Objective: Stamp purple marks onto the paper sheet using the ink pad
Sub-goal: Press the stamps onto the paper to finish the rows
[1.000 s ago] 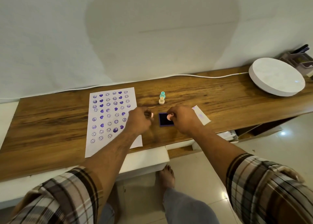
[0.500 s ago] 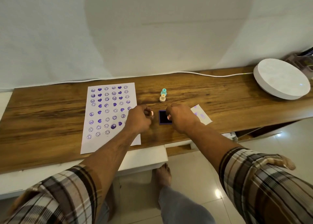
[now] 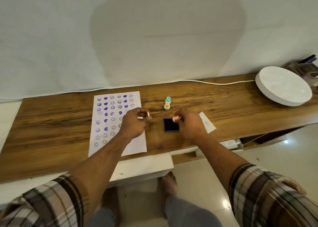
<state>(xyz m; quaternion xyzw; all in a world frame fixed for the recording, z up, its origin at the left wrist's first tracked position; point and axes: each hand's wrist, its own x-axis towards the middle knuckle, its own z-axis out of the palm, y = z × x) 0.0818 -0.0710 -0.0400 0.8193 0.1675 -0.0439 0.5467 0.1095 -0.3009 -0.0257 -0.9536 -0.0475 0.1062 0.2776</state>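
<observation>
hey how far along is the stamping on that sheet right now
Mostly done: the paper sheet already carries rows of purple faces and hearts over its upper and left parts. In hand: the right hand holds a pink stamp at the ink pad, and the left hand holds another small stamp beside the sheet. Left: the blank strip along the sheet's near edge.

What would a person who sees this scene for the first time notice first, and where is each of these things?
Most striking is the white paper sheet on the left of the wooden desk, filled with rows of purple smiley and heart marks. At the centre, the right hand holds a small pink stamp at the dark purple ink pad, while the left hand holds another pink stamp over the sheet's right edge. A large white round disc lies at the far right.
</observation>
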